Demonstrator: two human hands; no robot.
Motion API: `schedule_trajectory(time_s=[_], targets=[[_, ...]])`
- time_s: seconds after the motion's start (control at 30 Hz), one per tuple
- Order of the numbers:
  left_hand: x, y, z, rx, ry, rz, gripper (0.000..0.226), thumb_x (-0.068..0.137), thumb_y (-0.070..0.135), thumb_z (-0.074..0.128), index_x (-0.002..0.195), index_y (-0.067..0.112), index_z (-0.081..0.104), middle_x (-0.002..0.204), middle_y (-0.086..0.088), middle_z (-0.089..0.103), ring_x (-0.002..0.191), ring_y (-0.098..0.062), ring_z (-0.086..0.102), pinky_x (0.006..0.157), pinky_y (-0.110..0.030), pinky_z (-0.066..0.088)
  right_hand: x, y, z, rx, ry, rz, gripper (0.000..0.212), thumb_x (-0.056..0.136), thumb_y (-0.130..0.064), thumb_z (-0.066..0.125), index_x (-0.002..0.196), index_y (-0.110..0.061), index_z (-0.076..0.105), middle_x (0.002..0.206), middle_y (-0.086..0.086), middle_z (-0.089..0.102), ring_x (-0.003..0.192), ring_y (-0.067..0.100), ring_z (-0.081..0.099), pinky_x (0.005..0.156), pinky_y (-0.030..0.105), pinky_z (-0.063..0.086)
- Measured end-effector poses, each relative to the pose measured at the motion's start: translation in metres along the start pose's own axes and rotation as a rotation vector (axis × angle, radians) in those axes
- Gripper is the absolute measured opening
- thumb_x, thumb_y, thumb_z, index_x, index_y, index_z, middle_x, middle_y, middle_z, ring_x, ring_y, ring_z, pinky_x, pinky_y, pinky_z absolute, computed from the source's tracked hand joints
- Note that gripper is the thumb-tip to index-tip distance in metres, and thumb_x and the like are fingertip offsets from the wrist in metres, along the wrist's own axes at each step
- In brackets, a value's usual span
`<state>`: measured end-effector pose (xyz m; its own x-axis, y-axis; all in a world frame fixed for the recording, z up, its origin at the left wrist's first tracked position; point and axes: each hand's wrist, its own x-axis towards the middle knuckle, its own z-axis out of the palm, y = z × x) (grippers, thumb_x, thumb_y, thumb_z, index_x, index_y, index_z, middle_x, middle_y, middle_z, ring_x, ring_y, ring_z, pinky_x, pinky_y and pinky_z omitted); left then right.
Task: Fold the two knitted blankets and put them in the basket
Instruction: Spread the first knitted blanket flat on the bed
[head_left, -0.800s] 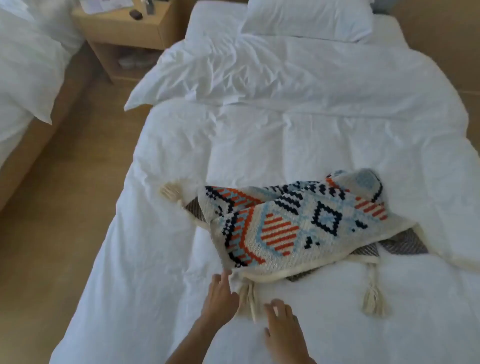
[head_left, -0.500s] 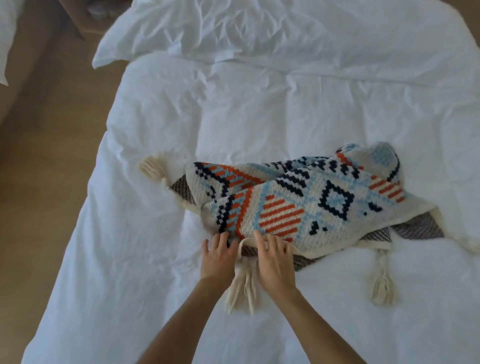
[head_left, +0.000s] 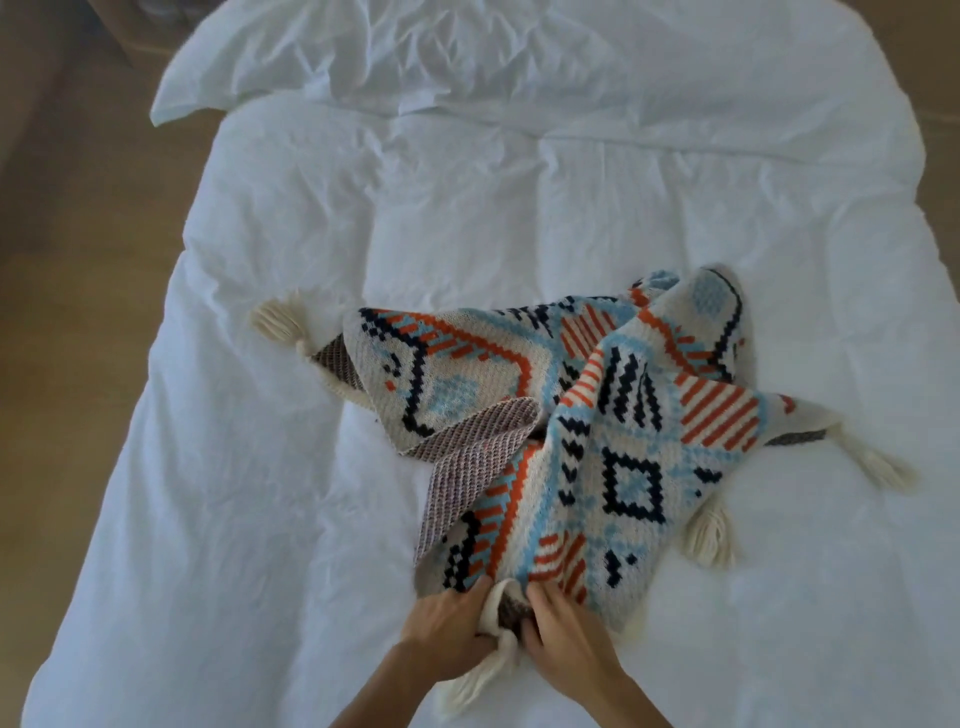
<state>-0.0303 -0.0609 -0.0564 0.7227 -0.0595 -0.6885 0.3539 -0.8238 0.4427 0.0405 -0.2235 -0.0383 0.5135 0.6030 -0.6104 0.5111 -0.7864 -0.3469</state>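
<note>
The bed (head_left: 311, 467) fills most of the view, covered by a white duvet, soft and creased all over, with another rumpled white layer folded across its far end. A strip of wooden floor (head_left: 78, 260) runs along the left.

The blanket (head_left: 623, 457) lies on the duvet, right of centre and towards the near edge. It is a thick knit with a blocky pattern of orange stripes, pale blue patches and dark diamonds on cream. Where it turns over, a finer greyish weave shows on the underside. It sits in a crumpled, twisted heap with no clean fold in it, so the task looks barely begun. Only this one blanket shows, and no basket is in view. Both folds and the putting away seem yet to be done.

The left hand (head_left: 447, 629) and right hand (head_left: 566, 634) sit close together at the near corner, each with fingers curled round the cream edge.

Chunky cream tassels hang off the corners: one far left (head_left: 278, 322), one at the right (head_left: 883, 467), one between the wrists (head_left: 478, 680).
</note>
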Motion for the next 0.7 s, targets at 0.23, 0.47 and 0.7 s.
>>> schedule_trajectory(time_s=[0.23,0.47,0.7], targets=[[-0.02,0.005,-0.002,0.009,-0.078,-0.089,0.027,0.085,0.032,0.049,0.108,0.021,0.059,0.112,-0.005,0.065,0.104,-0.027,0.06,0.081,-0.035,0.047,-0.036,0.024,-0.007,-0.202,0.117,-0.025,0.04,0.041,-0.019,0.088,0.072,-0.023,0.064,0.083,-0.002,0.06,0.076,0.018,0.061,0.065,0.029,0.053],[-0.018,0.044,0.012,-0.02,0.017,-0.11,0.038,0.09,0.028,0.042,0.126,0.025,0.053,0.122,-0.007,0.05,0.115,-0.026,0.045,0.094,-0.039,0.039,-0.043,0.063,-0.017,-0.105,0.197,-0.066,0.024,0.08,-0.01,0.068,0.103,-0.014,0.065,0.094,-0.001,0.065,0.086,0.017,0.061,0.079,0.028,0.047],[-0.005,0.137,0.053,-0.254,-0.103,-0.017,0.037,0.091,0.023,0.046,0.125,0.012,0.039,0.112,-0.016,0.063,0.097,-0.034,0.061,0.078,-0.039,0.048,-0.089,0.142,-0.034,-0.337,0.137,0.258,0.035,0.092,-0.024,0.047,0.127,-0.02,0.046,0.125,0.004,0.054,0.119,0.023,0.045,0.1,0.038,0.03]])
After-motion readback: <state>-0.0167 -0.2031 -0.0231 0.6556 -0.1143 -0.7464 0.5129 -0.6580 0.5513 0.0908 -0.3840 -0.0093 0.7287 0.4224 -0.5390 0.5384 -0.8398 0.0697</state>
